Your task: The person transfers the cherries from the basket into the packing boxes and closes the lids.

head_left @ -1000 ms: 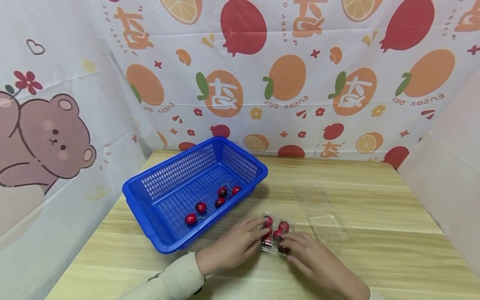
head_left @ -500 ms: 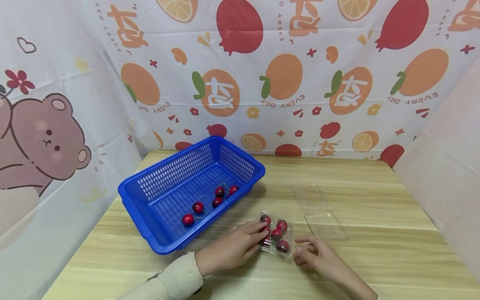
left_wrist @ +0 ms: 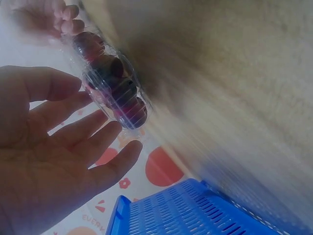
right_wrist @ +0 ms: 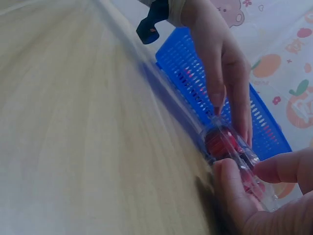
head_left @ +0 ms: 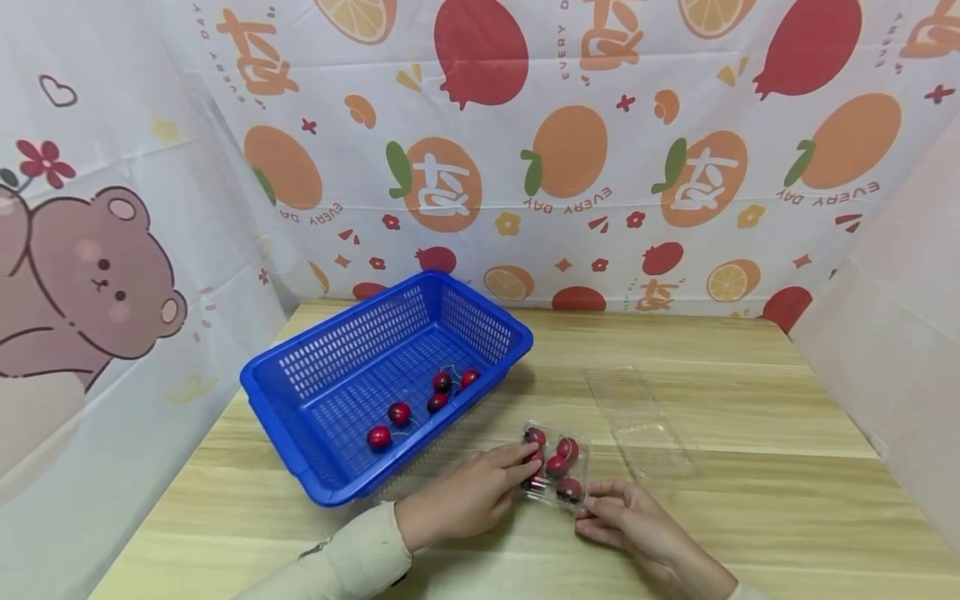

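Observation:
A small clear plastic box (head_left: 552,483) with several dark red cherries (head_left: 567,450) in it is on the table in front of the person, in the middle of the head view. My left hand (head_left: 468,493) reaches in from its left, fairly straight fingertips resting on that side. The left wrist view shows those fingers spread along the box (left_wrist: 113,88). At the near right corner, my right hand (head_left: 637,527) pinches the box edge between thumb and fingers. In the right wrist view the right thumb and a finger lie on either side of the box (right_wrist: 230,142).
A blue perforated basket (head_left: 352,329) with several cherries (head_left: 400,413) stands at the left. Right of the box lies an empty clear plastic clamshell (head_left: 652,446), unfolded on the wooden table (head_left: 780,500). Printed curtains (head_left: 495,208) hang behind and at the sides.
My right hand lifted off the box's top, drew back to the right, then came to its near right corner and pinched it. The left hand has stayed on the box's left side.

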